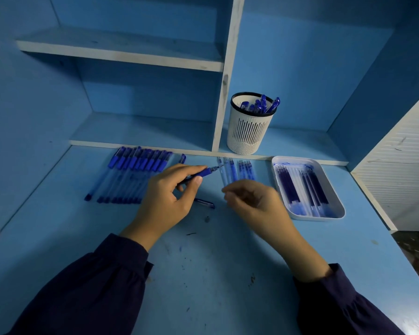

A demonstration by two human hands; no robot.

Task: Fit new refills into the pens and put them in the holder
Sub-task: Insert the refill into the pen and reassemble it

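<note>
**Pen in the left hand, refills near its tip**

Gripped in the left hand [165,197], between thumb and curled fingers: a blue pen [201,174], raised above the blue desk [203,274], writing tip aimed right toward a small cluster of refills [230,169] lying side by side near the desk's back edge. Just right of that tip, the right hand [254,201], fingers curled inward and smeared by motion blur (impossible to tell whether pinching anything). Flat on the desk between the two hands, a short blue pen part [205,203]. Far left, a tight row of capped pens [131,175], caps toward the shelf; beside it, one loose blue cap [182,158]. Right of the cluster, a white tray [339,209] with dark blue refills [287,184] inside, ink-smeared at the far end. Behind, upright on the low shelf ledge, a white slotted holder [249,131] with several blue-capped pens [264,105] standing in it. Dark sleeves [94,286] at both wrists.
</note>
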